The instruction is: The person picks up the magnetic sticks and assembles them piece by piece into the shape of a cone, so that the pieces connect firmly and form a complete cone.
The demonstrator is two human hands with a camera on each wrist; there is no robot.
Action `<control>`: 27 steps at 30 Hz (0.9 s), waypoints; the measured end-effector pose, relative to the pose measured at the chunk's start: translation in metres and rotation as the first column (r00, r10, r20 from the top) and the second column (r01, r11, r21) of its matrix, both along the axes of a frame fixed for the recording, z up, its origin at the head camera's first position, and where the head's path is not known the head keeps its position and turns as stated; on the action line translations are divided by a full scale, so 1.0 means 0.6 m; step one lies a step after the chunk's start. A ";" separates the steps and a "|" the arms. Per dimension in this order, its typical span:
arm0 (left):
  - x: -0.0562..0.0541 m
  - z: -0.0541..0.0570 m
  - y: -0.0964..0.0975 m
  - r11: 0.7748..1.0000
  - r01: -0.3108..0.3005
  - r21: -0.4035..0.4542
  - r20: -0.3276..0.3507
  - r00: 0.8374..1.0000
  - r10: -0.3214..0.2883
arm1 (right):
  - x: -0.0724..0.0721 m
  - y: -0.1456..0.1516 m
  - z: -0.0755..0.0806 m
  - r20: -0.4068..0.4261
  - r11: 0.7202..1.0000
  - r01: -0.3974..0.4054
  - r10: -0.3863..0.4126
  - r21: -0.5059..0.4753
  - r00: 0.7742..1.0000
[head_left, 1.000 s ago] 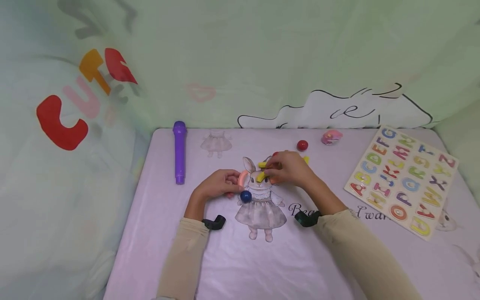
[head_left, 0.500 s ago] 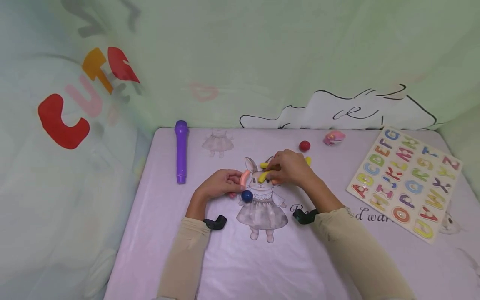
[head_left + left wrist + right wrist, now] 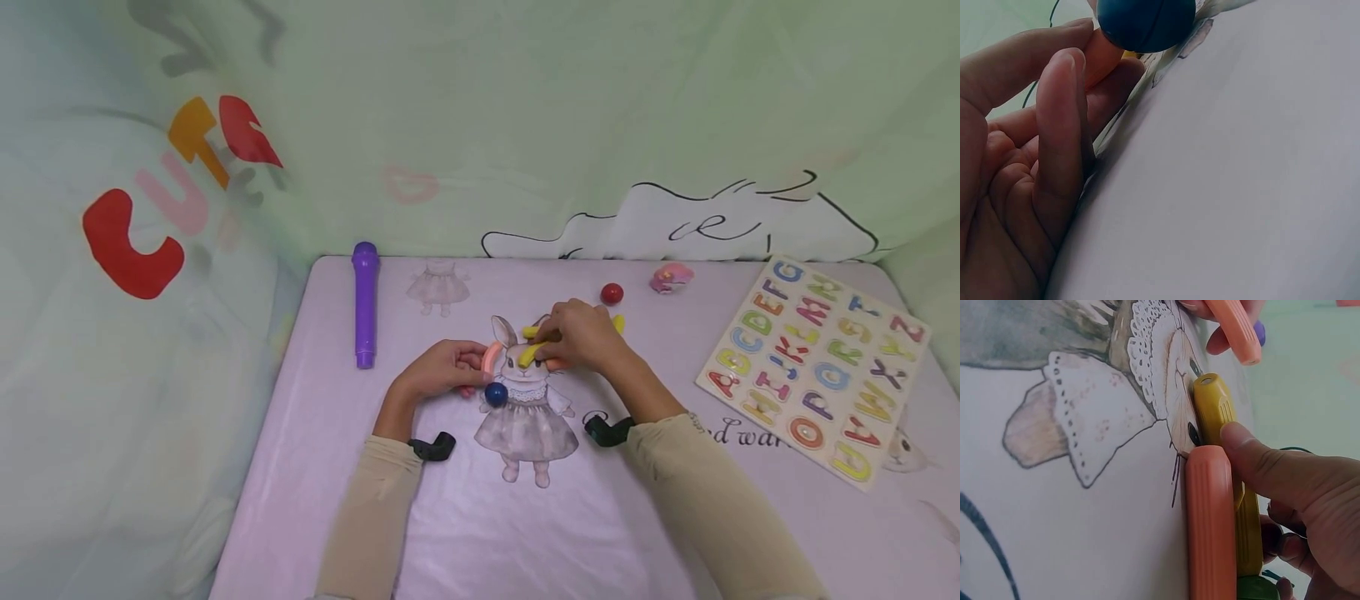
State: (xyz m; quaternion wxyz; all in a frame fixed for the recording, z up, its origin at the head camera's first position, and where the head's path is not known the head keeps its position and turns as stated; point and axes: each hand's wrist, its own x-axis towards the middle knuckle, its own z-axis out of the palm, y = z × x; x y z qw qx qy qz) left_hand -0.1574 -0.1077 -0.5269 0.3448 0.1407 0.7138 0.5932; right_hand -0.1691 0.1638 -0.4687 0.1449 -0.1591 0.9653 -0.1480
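My left hand [image 3: 442, 367] pinches a curved orange toy stick [image 3: 491, 358] between thumb and fingers, over the printed rabbit. A dark blue ball [image 3: 496, 394] is at the near end of that stick, seen close up in the left wrist view. My right hand [image 3: 587, 335] pinches a yellow toy stick [image 3: 1210, 406], its thumb along the side, low over the rabbit's face. Beside it lies a straight orange stick [image 3: 1212, 525]. A second yellow stick [image 3: 1249, 540] runs behind, with a green ball [image 3: 1257, 587] at its end, partly hidden by the fingers.
A purple toy microphone [image 3: 364, 308] lies at the back left. Behind the right hand are a red ball [image 3: 612, 293], a pink toy [image 3: 672, 277] and another yellow piece [image 3: 618, 323]. A wooden alphabet board [image 3: 813, 367] lies on the right. Fabric walls [image 3: 450, 125] surround the table.
The head view has shifted slightly, moving everything a little to the right in it. Both hands keep their hold on the sticks, almost in place over the rabbit.
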 end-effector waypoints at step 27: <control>-0.001 0.000 -0.001 1.000 0.010 0.022 -0.010 1.000 -0.010 | 0.007 0.005 0.004 -0.092 0.993 -0.037 0.026 -0.112 0.995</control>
